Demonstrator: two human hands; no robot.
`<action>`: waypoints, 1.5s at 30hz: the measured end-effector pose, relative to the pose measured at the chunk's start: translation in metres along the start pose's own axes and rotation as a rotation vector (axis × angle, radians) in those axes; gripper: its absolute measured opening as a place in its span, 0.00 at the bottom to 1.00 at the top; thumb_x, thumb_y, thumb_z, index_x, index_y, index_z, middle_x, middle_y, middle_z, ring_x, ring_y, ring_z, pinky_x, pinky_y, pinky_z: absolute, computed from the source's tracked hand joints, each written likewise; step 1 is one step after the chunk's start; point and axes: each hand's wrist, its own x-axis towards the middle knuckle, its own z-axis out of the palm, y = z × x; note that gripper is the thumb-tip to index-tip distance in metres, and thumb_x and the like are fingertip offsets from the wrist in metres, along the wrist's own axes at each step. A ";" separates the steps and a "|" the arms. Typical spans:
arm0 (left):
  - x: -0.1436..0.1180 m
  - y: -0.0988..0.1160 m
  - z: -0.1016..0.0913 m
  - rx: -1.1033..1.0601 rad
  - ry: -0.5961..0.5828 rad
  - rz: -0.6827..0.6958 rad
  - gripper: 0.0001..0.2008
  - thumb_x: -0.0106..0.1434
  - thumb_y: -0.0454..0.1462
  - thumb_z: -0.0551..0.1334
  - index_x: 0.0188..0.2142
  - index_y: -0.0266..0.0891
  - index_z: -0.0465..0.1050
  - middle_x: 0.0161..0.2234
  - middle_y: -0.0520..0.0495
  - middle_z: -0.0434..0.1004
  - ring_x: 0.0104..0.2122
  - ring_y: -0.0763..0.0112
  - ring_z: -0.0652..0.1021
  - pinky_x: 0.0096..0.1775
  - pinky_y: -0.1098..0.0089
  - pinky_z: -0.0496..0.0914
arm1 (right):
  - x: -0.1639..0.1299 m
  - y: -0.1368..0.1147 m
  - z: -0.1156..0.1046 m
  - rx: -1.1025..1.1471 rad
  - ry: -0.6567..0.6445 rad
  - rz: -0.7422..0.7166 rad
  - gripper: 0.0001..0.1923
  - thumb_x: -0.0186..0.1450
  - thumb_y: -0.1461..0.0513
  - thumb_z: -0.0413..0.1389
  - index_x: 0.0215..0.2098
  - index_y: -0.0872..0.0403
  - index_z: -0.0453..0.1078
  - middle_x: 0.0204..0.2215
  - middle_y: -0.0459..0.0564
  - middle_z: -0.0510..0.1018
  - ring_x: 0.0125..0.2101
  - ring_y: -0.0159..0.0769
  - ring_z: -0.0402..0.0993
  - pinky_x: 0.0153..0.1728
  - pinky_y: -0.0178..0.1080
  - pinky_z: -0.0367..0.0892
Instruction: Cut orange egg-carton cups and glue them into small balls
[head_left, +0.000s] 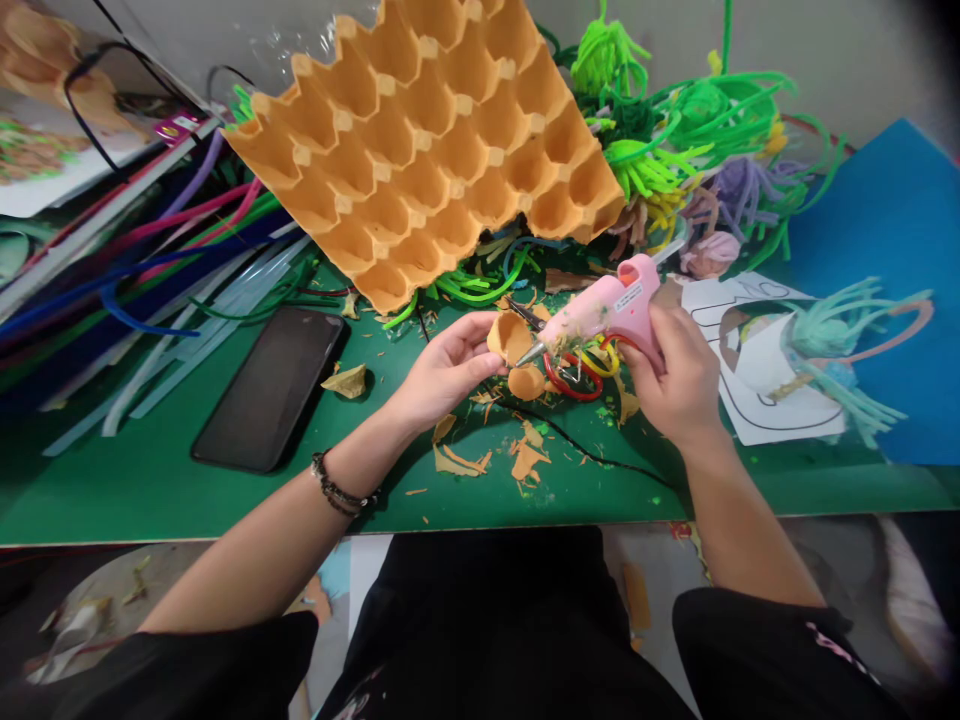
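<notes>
the left hand point(442, 372) pinches an orange cup point(510, 336); the right hand point(675, 375) grips a pink glue gun point(611, 305), its nozzle touching the cup over the green counter point(150, 480).

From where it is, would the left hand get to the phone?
Probably not yet: the left hand holds a cardboard cup. The phone lies apart from it on bare mat, nothing between.

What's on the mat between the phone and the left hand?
In the head view, one torn scrap of orange carton lies on the green mat between the phone and the left hand; otherwise bare.
</notes>
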 end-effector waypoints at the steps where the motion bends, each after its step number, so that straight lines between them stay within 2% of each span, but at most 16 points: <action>1: 0.000 0.000 0.000 0.005 0.000 -0.003 0.17 0.50 0.40 0.72 0.39 0.41 0.74 0.36 0.53 0.76 0.34 0.80 0.76 0.36 0.81 0.73 | 0.000 0.000 0.000 0.001 0.006 -0.007 0.20 0.65 0.60 0.53 0.55 0.54 0.61 0.42 0.57 0.74 0.44 0.46 0.73 0.41 0.49 0.71; 16: 0.000 -0.005 -0.002 0.018 -0.037 0.014 0.15 0.50 0.40 0.72 0.37 0.40 0.73 0.32 0.54 0.75 0.31 0.81 0.75 0.34 0.81 0.71 | 0.001 -0.002 -0.001 0.029 -0.032 0.035 0.19 0.66 0.59 0.51 0.54 0.54 0.62 0.43 0.56 0.73 0.45 0.46 0.71 0.44 0.50 0.70; 24: 0.000 -0.007 -0.003 0.090 -0.035 0.009 0.17 0.50 0.42 0.71 0.36 0.40 0.71 0.32 0.54 0.74 0.30 0.79 0.75 0.35 0.77 0.70 | 0.001 -0.004 -0.001 0.038 -0.052 0.072 0.20 0.66 0.59 0.51 0.55 0.53 0.62 0.42 0.56 0.73 0.44 0.47 0.71 0.44 0.52 0.70; 38: 0.001 -0.008 -0.002 0.105 -0.040 -0.007 0.17 0.49 0.40 0.72 0.36 0.39 0.70 0.35 0.51 0.75 0.33 0.77 0.75 0.37 0.76 0.70 | 0.001 -0.003 -0.001 0.002 -0.036 0.077 0.17 0.66 0.57 0.50 0.52 0.53 0.63 0.38 0.55 0.73 0.39 0.44 0.72 0.37 0.48 0.70; 45: 0.000 -0.008 -0.001 0.100 -0.082 0.002 0.17 0.50 0.41 0.72 0.37 0.38 0.70 0.34 0.52 0.75 0.32 0.78 0.75 0.38 0.76 0.70 | 0.001 -0.002 -0.001 0.007 -0.025 0.068 0.17 0.66 0.58 0.51 0.52 0.55 0.64 0.37 0.55 0.73 0.39 0.43 0.71 0.37 0.46 0.69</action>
